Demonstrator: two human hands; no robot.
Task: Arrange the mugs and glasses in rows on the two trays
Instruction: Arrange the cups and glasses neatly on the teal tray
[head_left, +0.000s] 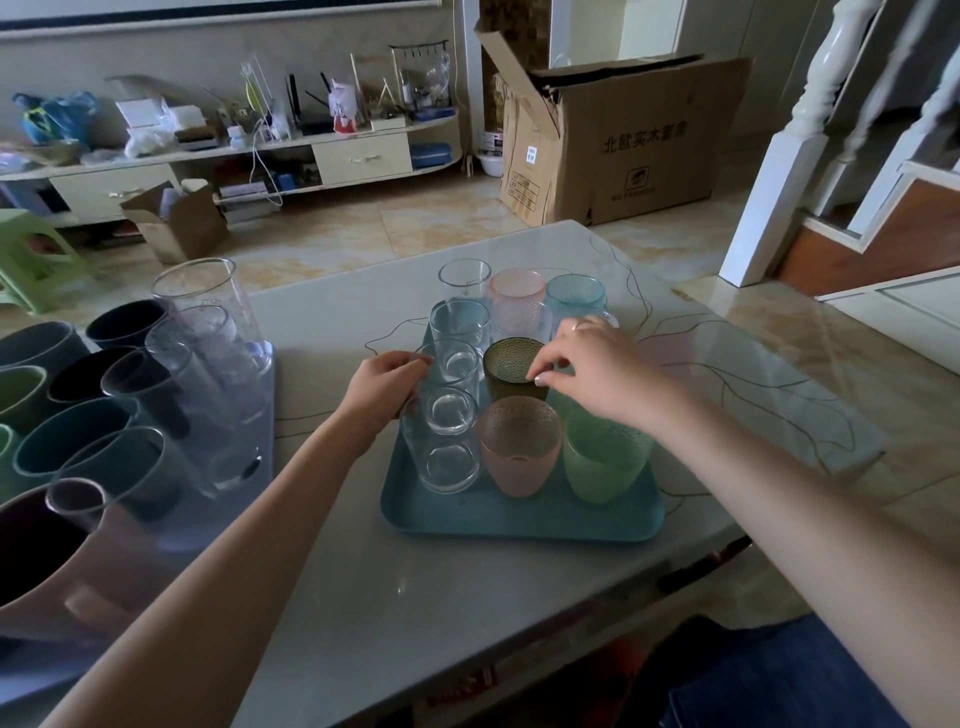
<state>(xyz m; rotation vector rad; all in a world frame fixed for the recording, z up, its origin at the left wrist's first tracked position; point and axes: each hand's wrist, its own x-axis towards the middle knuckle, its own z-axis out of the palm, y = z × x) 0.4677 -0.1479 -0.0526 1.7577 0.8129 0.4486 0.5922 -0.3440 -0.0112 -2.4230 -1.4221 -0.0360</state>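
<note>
Forearms reach over the surface to the teal tray (519, 525). Right hand (597, 374) pinches the dark green glass (511, 366) rim from its right; left hand (382, 387) curls around a clear glass (454, 364) left of it.

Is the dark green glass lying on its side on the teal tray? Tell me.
No: the dark green glass stands upright on the teal tray, its open rim facing up under the right hand.
</note>
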